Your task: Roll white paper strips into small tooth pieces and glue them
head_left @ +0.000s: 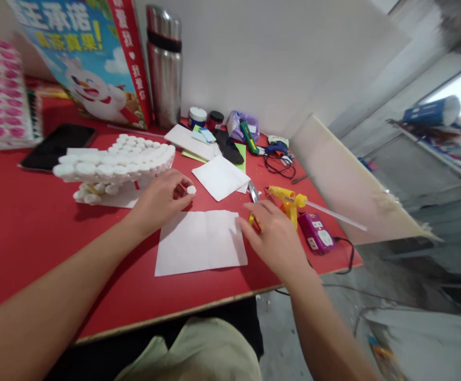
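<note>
My left hand (165,197) is closed in a pinch on a small white paper roll (191,190), above the red table. Beside it stands a white object built of many similar rolls (113,165), in raised rows with more rolls underneath. My right hand (272,235) is over the yellow handle of a pair of scissors (254,191), thumb and fingers apart; part of the handle is hidden beneath it. The scissors' blades point away from me. Between my hands a creased white paper sheet (202,243) lies flat. A folded white paper (220,177) lies behind it.
At the right are a yellow glue gun (289,200) with a clear glue stick and a purple power socket (316,232) with a cable. A steel flask (165,69), a printed bag (91,58), a black tablet (58,145) and a green-handled cutter (249,137) stand or lie behind.
</note>
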Motion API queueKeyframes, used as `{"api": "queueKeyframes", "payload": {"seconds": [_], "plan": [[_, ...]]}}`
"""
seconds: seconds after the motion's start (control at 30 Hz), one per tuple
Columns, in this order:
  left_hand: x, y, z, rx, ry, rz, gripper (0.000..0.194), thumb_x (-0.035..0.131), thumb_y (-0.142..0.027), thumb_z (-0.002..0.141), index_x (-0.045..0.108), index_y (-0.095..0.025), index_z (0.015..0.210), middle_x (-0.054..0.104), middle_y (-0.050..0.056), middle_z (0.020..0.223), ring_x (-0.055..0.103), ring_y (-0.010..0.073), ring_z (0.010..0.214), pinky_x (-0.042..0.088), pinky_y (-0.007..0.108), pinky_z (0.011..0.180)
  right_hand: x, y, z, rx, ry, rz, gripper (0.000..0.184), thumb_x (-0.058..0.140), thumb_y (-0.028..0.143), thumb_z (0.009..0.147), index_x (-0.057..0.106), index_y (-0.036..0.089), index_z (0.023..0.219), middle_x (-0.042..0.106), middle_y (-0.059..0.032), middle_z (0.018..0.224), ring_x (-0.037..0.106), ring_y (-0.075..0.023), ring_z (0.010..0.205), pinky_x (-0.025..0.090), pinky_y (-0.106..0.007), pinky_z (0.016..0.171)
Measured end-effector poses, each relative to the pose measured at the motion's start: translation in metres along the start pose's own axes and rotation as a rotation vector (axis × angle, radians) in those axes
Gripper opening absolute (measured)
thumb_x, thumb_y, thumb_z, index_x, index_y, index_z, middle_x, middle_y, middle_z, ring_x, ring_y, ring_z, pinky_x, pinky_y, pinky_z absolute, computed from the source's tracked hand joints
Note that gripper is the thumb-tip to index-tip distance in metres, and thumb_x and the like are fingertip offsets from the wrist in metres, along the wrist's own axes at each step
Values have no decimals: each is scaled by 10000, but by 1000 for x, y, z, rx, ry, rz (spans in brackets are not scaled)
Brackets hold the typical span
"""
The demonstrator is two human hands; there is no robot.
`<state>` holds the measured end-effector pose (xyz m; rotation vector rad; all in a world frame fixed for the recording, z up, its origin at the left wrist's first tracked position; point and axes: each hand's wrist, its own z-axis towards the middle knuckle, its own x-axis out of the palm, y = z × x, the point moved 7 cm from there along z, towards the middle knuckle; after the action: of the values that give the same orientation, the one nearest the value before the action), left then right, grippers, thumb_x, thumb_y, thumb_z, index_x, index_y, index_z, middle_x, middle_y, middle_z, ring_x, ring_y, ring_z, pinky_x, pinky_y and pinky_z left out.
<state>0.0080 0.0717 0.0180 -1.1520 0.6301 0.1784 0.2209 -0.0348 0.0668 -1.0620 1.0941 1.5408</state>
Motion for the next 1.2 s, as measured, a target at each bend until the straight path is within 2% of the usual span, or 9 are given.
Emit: {"api": "queueKeyframes", "payload": {"seconds": [0.13, 0.27, 0.4, 0.53, 0.67, 0.77, 0.9, 1.03, 1.2], "plan": [[0, -9, 1, 142, 17, 259, 193, 589, -314, 943, 698, -159, 979, 694, 88, 981, 660, 250, 907, 515, 395, 822, 22, 43, 13, -226, 144, 160, 413, 651, 383, 1013, 663, 113, 1325, 701, -170, 1301, 623, -324, 1224, 498, -449, 1069], [7, -8, -1, 175, 52, 426, 254, 502, -276, 1001, 722, -154, 966, 684, 116, 1043, 647, 287, 1011, 501, 429, 913, 44, 54, 28, -173, 293, 86, 566, 748, 379, 946, 606, 104, 1420, 673, -194, 1294, 602, -364, 1219, 476, -492, 1062], [10, -5, -3, 105, 81, 576, 314, 445, -249, 1027, 728, -147, 936, 670, 139, 1048, 646, 301, 999, 506, 435, 884, 50, 48, 34, -102, 405, 128, 167, 667, 202, 963, 732, 141, 1104, 726, -131, 1099, 661, -284, 1051, 480, -384, 937], [8, -5, -4, 65, 84, 596, 319, 434, -249, 1019, 734, -146, 986, 673, 157, 1103, 649, 318, 1030, 514, 438, 884, 33, 26, 46, -13, 379, 362, 33, 676, 148, 863, 693, 174, 873, 699, -38, 881, 620, -183, 830, 434, -299, 765], [-1, -6, -3, 77, -2, 410, 325, 501, -217, 934, 717, -153, 1167, 669, 155, 1196, 640, 331, 1142, 522, 437, 959, 1, -12, 71, 154, 97, 715, 72, 674, 246, 808, 623, 205, 777, 593, 20, 702, 523, -146, 674, 383, -272, 630], [-16, -9, -3, 44, -160, 143, 297, 499, -242, 962, 715, -188, 1158, 701, 120, 1178, 661, 286, 1113, 533, 397, 965, -4, -34, 83, 294, -105, 1007, 111, 693, 288, 758, 612, 225, 801, 593, 24, 698, 505, -137, 618, 386, -265, 576], [-13, -2, -3, -164, -167, -471, 450, 498, -554, 1037, 700, -167, 1146, 745, 124, 1061, 690, 190, 767, 508, 276, 601, 20, -37, 84, 357, -214, 1338, 197, 735, 342, 720, 598, 225, 801, 597, 32, 705, 493, -111, 587, 397, -249, 563], [7, -1, -5, -294, -96, -922, 577, 677, -701, 899, 694, -160, 1099, 768, 100, 983, 655, 152, 666, 488, 231, 511, 43, -22, 82, 252, -97, 1305, 263, 812, 373, 722, 632, 208, 820, 615, 38, 720, 511, -105, 607, 417, -247, 590], [13, 5, -9, -344, -119, -914, 452, 875, -515, 785, 745, -163, 1037, 789, 57, 866, 672, 155, 656, 548, 239, 591, 45, -5, 82, 108, 42, 1128, 301, 844, 370, 737, 693, 202, 936, 701, 4, 862, 624, -132, 769, 498, -257, 721]]}}
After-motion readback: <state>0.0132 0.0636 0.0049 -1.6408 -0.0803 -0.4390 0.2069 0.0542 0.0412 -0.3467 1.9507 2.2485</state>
